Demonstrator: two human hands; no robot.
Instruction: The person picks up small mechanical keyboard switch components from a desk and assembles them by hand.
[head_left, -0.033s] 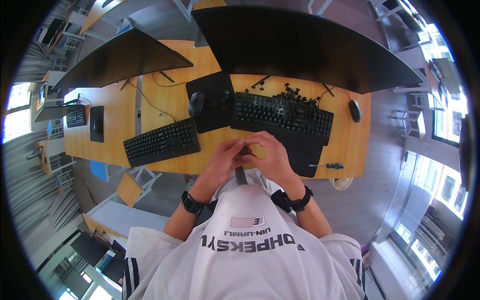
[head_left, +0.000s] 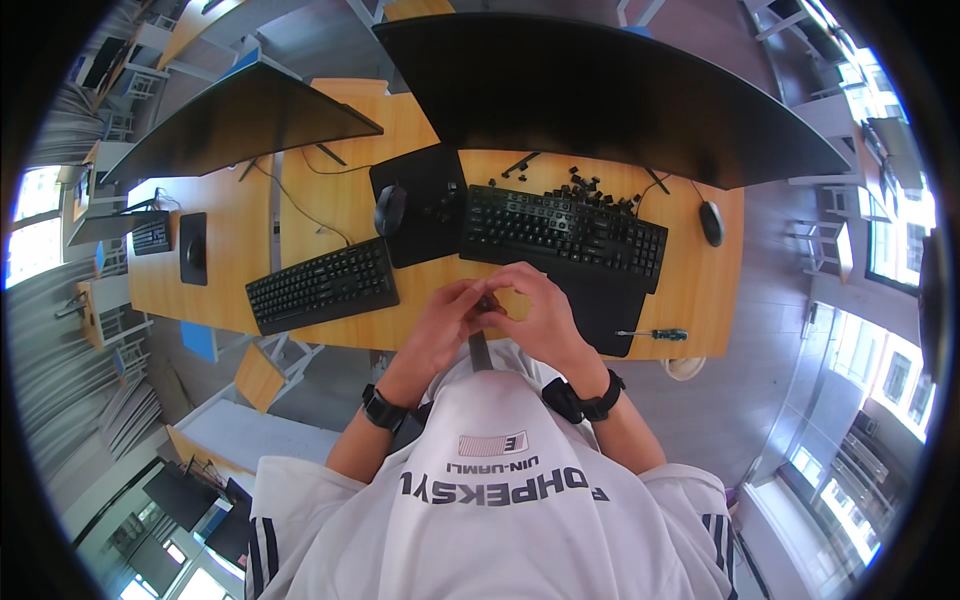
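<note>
My left hand (head_left: 440, 325) and my right hand (head_left: 540, 315) meet at the desk's front edge, just before my body. Both sets of fingertips pinch a small dark piece (head_left: 487, 303), mostly covered by the fingers, so its kind stays unclear. Beyond them lies a black keyboard (head_left: 530, 225) whose upper right part looks uneven. Loose black keycaps (head_left: 595, 192) are heaped along its far edge. A black mat (head_left: 612, 318) extends from under the keyboard, to the right of my right hand. On its edge rests a screwdriver (head_left: 655, 334) with a green handle.
Another black keyboard (head_left: 322, 285) lies left of my hands. A dark mouse (head_left: 391, 210) and small black pieces (head_left: 438, 207) sit on a black mouse pad (head_left: 425, 165). A second mouse (head_left: 711, 223) is at the right. Two monitors (head_left: 610, 95) (head_left: 240, 120) stand along the back.
</note>
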